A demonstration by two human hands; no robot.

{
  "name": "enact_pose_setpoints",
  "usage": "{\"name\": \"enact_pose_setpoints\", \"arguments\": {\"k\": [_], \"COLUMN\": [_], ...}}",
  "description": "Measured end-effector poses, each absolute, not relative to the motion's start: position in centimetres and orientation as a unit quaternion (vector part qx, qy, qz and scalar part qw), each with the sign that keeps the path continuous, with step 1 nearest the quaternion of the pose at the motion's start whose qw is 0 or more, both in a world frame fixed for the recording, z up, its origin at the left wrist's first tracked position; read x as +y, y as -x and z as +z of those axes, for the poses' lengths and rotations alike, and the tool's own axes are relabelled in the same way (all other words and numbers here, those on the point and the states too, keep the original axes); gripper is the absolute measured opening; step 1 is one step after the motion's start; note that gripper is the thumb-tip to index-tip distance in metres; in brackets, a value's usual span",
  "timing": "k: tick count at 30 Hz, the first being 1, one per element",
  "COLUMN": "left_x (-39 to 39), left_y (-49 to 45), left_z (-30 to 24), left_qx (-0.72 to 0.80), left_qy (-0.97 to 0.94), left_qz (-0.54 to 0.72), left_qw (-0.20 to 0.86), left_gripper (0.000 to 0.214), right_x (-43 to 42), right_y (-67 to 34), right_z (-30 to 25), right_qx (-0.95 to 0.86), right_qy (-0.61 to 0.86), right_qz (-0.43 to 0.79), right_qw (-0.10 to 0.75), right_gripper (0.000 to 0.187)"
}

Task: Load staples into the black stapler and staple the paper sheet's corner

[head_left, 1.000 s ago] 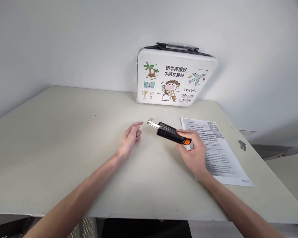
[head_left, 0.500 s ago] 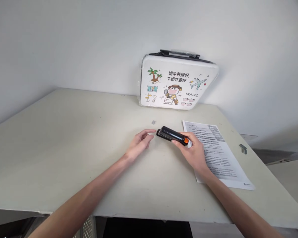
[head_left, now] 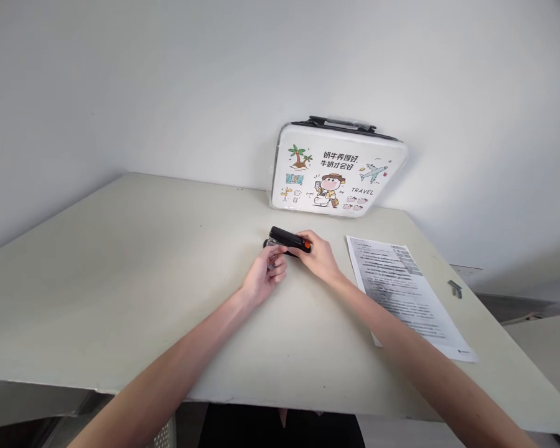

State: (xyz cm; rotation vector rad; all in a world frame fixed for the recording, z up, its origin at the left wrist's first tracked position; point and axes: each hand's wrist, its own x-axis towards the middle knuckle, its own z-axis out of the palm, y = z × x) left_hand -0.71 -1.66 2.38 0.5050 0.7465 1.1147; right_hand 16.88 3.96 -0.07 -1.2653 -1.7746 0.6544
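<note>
Your right hand (head_left: 320, 256) clamped the orange-tipped rear of a black stapler (head_left: 287, 238) at frame center, its long axis slanting down rightward. Your left hand (head_left: 264, 272), nearer the front end, curled just below, fingers masking the near side; whether they pinched it, you couldn't tell. A cartoon travel case (head_left: 340, 163) stood above, a printed sheet (head_left: 404, 292) and staple strips (head_left: 455, 289) at right.

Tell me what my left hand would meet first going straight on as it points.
Probably the long black plastic-looking stapler with the orange end; your left hand overlaps it in view, but depth is unclear.
</note>
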Motion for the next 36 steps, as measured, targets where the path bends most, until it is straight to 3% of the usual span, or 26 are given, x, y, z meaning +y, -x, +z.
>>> {"name": "enact_pose_setpoints", "arguments": {"k": [5,10,17,26,31,36], "left_x": [-1.3,-1.4,-2.2,-1.9,-2.3,-2.7], "left_y": [1.1,0.7,0.1,0.1,-0.2,-0.6], "left_z": [2.4,2.5,2.2,1.5,1.6,2.2], "left_qx": [0.340,0.331,0.322,0.284,0.293,0.308], "left_qy": [-0.180,-0.150,-0.229,-0.318,-0.398,-0.469], "left_qz": [0.531,0.533,0.482,0.410,0.388,0.373], "left_qw": [0.755,0.764,0.782,0.807,0.778,0.739], "left_gripper": [0.017,0.031,0.038,0.041,0.037,0.039], "right_x": [5.3,1.5,-3.3,-4.6,-7.2,-8.9], "right_y": [-15.4,-15.4,-15.5,-16.4,-21.2,-32.2], "right_z": [0.5,2.2,1.5,1.0,1.9,1.3], "right_qx": [-0.743,-0.754,-0.836,-0.828,-0.824,-0.751], "right_qy": [0.490,0.444,0.415,0.412,0.424,0.547], "right_qz": [0.206,0.111,0.071,0.066,0.059,0.006], "right_qw": [0.408,0.472,0.351,0.374,0.372,0.369], "right_gripper": [0.031,0.027,0.021,0.008,0.009,0.013]}}
